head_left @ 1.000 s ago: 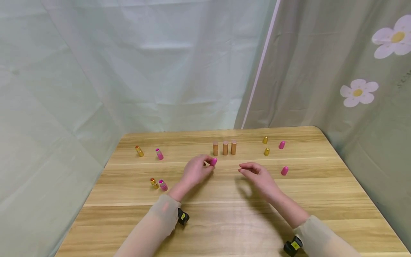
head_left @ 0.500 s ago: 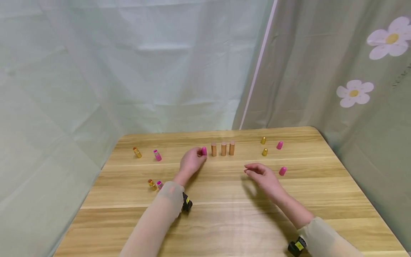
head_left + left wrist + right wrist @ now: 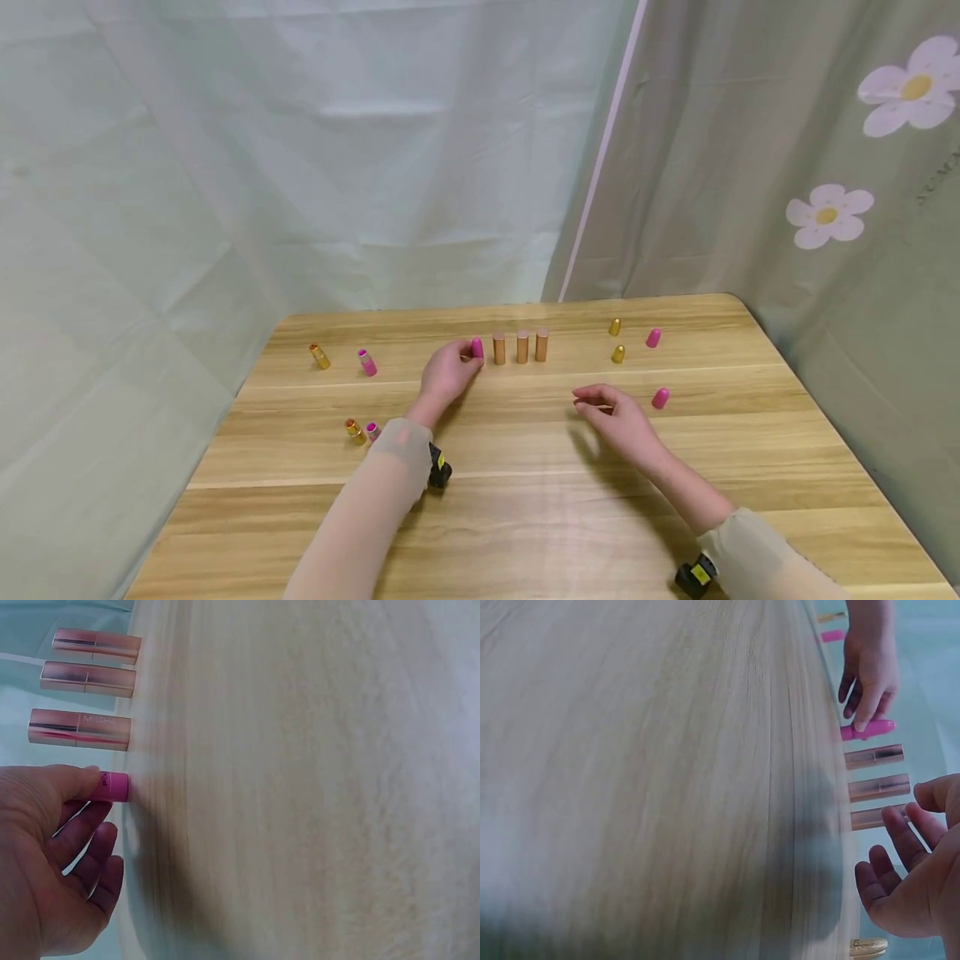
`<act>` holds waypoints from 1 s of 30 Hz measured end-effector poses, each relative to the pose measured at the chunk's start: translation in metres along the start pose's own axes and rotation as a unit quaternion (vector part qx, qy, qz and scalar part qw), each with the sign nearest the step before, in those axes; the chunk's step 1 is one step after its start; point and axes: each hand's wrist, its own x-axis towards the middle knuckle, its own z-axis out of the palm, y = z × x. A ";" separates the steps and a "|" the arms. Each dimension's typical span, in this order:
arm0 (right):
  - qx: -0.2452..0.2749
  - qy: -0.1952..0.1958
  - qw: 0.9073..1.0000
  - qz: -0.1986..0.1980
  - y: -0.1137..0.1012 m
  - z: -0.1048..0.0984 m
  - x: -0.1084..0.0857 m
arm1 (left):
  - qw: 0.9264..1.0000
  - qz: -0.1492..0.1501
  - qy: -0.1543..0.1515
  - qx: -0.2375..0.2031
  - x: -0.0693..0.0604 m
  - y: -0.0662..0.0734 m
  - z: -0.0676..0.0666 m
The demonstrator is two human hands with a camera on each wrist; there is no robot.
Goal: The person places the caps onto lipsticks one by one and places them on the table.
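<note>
My left hand [image 3: 446,373] pinches a capped pink lipstick [image 3: 477,347] between thumb and fingers. The lipstick stands upright, its base at the tabletop, just left of three upright rose-gold lipsticks [image 3: 522,347]. In the left wrist view, dark lettering shows on the lipstick's pink lower part [image 3: 118,787], while the thumb and fingers hide the upper part. The right wrist view shows its rounded pink top [image 3: 885,727]. My right hand [image 3: 618,421] hovers over the table, right of the row, fingers loosely bent and holding nothing.
On the left lie uncapped gold [image 3: 319,357] and pink [image 3: 367,362] lipstick bases; another gold base [image 3: 356,432] and pink base [image 3: 373,432] are nearer, the latter partly behind the left sleeve. Gold caps [image 3: 616,327] and pink caps [image 3: 661,398] stand right. Curtains surround the wooden table [image 3: 525,517].
My left hand has carried the pink lipstick leftward and away from me, from in front of the rose-gold row to its left end. My right hand has shifted slightly right.
</note>
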 end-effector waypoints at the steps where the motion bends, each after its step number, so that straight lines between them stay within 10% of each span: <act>1: 0.000 -0.001 1.000 -0.002 0.000 0.000 0.000 | 1.000 0.000 -0.001 -0.003 0.000 0.000 0.000; 11: 0.001 0.003 1.000 -0.015 0.000 -0.011 -0.002 | 0.999 -0.010 0.034 -0.025 -0.008 0.006 -0.010; 19: -0.021 0.032 0.999 -0.033 -0.002 -0.045 -0.007 | 0.992 0.097 0.080 0.006 -0.025 0.042 -0.032; 30: -0.105 0.100 0.989 -0.039 0.005 -0.113 -0.014 | 0.957 0.242 -0.035 0.157 -0.057 0.065 -0.038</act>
